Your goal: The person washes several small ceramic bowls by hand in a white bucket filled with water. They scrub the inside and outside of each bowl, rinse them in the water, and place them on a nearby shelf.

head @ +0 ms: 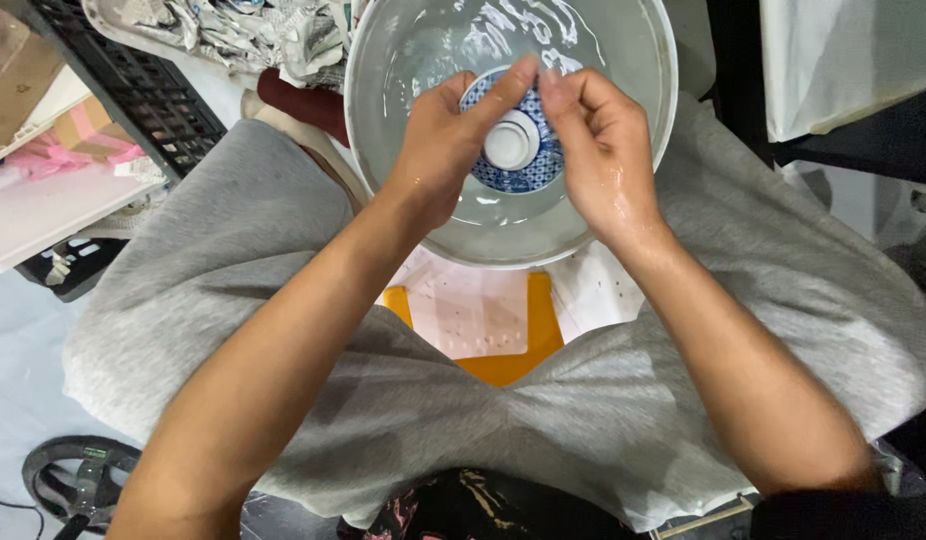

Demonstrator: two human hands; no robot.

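At the far left a white tabletop point(43, 215) carries pink and tan scraps, and beside it runs a black slotted crate point(143, 95). Crumpled newspaper point(253, 35) lies just above the crate's inner end. Low on the left, on the floor, rests a black ring-shaped object point(78, 480); what it is cannot be made out.

The left hand point(448, 145) reaches over the rim of a pale grey basin point(383, 130) that holds water. Its fingers are closed around the left side of a small blue-and-white patterned bowl point(528, 170), which is turned upside down with its white foot ring facing up, over the middle of the basin. The right hand point(598, 155) grips the bowl's right side, wet, its fingertips meeting those of the left hand at the bowl's far edge.

Below the basin, between the person's knees in grey shorts point(233, 300), a yellow and white stool point(493, 320) shows.
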